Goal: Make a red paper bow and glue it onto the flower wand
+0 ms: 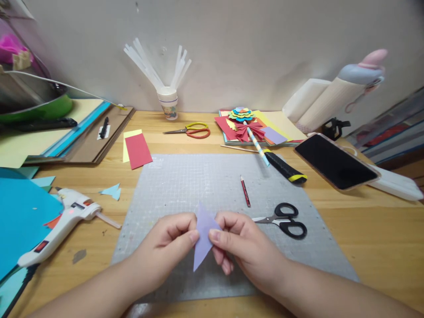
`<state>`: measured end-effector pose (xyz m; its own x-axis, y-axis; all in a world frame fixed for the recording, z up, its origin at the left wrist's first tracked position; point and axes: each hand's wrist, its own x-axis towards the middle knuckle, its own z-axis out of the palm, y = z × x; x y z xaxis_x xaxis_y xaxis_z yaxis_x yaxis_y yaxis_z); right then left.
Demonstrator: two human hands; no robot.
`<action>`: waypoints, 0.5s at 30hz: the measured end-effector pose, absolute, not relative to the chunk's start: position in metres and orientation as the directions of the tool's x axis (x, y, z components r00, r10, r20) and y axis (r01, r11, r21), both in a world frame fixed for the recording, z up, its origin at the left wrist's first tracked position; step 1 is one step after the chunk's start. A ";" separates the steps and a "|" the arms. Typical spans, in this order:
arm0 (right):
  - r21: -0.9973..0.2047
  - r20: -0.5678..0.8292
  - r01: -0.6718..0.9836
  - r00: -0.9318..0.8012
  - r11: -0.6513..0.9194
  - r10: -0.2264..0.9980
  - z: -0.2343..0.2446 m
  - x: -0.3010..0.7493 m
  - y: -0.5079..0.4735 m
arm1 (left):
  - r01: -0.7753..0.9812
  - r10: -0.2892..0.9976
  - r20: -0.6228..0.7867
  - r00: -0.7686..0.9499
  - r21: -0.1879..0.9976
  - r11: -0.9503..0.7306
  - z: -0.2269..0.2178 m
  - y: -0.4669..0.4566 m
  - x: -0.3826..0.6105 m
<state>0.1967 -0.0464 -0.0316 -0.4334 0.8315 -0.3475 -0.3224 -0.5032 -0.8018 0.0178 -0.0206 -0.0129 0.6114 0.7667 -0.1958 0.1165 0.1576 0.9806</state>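
A small folded piece of purple paper (pixel 203 236), roughly triangular, is held upright above the grey cutting mat (pixel 172 185). My left hand (pixel 174 236) pinches its left edge between thumb and curled fingers. On the other side, my right hand (pixel 236 240) grips the right corner, thumb in front and fingers behind. Black-handled scissors (pixel 281 221) lie on the mat just beyond my right hand, which hides part of their blades. A short red pencil (pixel 245 192) rests farther up the mat.
A white glue gun (pixel 66 225) lies left beside blue paper (pixel 23 216). Behind the mat are red-and-yellow scissors (pixel 195 129), red paper (pixel 138 150) and a paper cup (pixel 168 106) of white strips. A paper flower (pixel 243 115), a black-and-yellow cutter (pixel 285 167) and a phone (pixel 336 161) occupy the right.
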 end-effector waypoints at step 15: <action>-0.743 -0.390 -0.362 -0.450 -0.563 0.804 -0.029 0.197 -0.043 | 0.140 0.703 -0.324 0.633 0.941 0.308 -0.017 -0.016 0.019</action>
<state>0.1969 -0.0430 -0.0294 -0.4498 0.8037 -0.3896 -0.3619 -0.5628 -0.7432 0.0194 -0.0164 -0.0172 0.6332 0.7030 -0.3238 0.1397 0.3077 0.9412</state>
